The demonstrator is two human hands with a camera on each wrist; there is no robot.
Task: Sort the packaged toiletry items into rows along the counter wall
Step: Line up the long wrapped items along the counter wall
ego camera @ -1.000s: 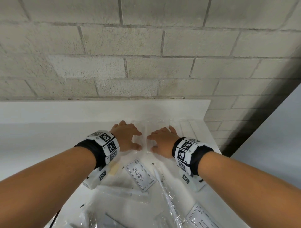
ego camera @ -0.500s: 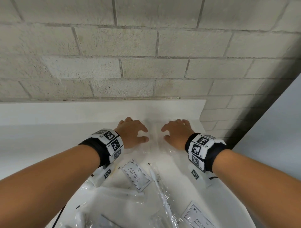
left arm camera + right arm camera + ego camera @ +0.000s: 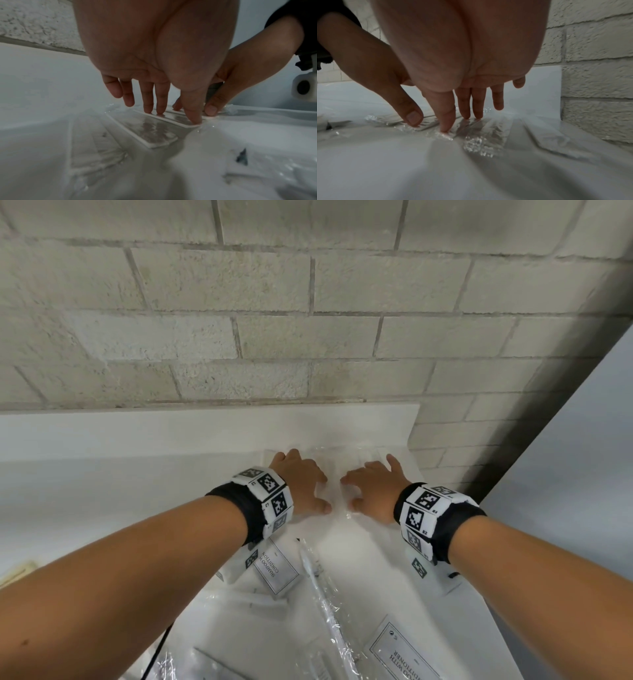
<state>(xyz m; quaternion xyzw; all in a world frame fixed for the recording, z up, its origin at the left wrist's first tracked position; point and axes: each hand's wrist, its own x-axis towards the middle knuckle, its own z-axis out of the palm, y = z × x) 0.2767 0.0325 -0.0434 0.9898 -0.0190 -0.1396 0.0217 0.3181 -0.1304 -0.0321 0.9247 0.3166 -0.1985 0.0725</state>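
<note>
A row of flat white items in clear wrappers (image 3: 342, 462) lies against the counter's white backsplash. My left hand (image 3: 308, 487) and right hand (image 3: 366, 491) rest side by side on them, fingers straight, tips pressing down. In the left wrist view the left fingers (image 3: 149, 102) touch one flat white packet (image 3: 150, 132), with another packet (image 3: 96, 142) to its left and the right thumb (image 3: 211, 108) beside them. The right wrist view has the right fingers (image 3: 447, 119) pressing on crinkled clear wrap (image 3: 479, 135). Neither hand grips anything.
Nearer me on the counter lie a shampoo-with-conditioner sachet (image 3: 275, 568), a second sachet (image 3: 400, 652), a long wrapped toothbrush (image 3: 322, 594) and more clear packets (image 3: 239, 628). The counter's right edge (image 3: 445, 546) drops off just past my right wrist. A block wall (image 3: 308, 337) stands behind.
Both hands have slid a little right along the wall over the packets. The gap between them widened half a second ago and has narrowed again.
</note>
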